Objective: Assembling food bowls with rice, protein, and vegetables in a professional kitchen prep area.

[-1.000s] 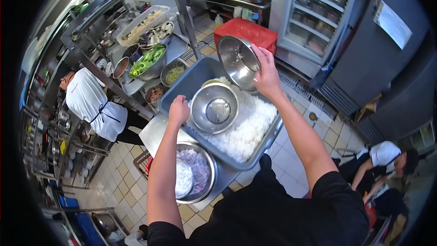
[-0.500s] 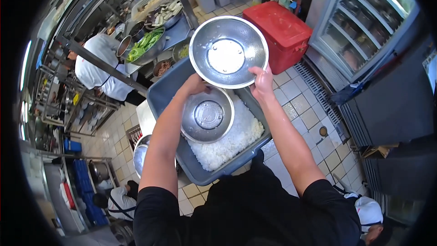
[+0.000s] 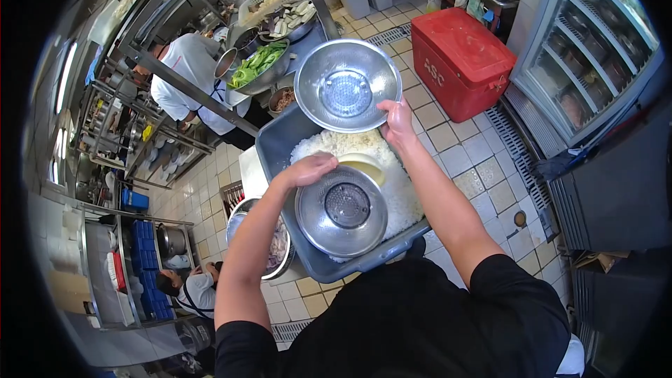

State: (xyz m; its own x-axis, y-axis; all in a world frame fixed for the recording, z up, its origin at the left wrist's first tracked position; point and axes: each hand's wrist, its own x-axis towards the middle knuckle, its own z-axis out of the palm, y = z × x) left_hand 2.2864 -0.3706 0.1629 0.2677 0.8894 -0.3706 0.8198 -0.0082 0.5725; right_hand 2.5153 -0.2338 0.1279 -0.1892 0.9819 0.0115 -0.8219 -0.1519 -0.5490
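Note:
My right hand (image 3: 397,122) grips the near right rim of a metal colander (image 3: 346,94), thumb over the edge, holding it up above the far side of a grey plastic tub (image 3: 271,145). Its inside faces up and only wet drops show in it. At the far left rim of a second metal colander (image 3: 341,206), my left hand (image 3: 313,168) is closed, the fingertips partly hidden. This colander sits inside the tub's near part, over white cooked rice (image 3: 406,199). A pale yellow bowl (image 3: 367,164) lies on the rice, partly covered by the second colander.
Left of the tub stands a metal pot (image 3: 281,255) with food in it. Ahead on the right are a red cooler box (image 3: 462,59) and a glass-door fridge (image 3: 588,49). A bowl of green vegetables (image 3: 262,66) stands on the far-left counter. One co-worker (image 3: 189,77) bends there; another (image 3: 192,290) is lower left.
The second colander has come nearer my body, my left hand with it, uncovering rice and the pale yellow bowl. My right hand still holds the first colander up. The whole view has shifted.

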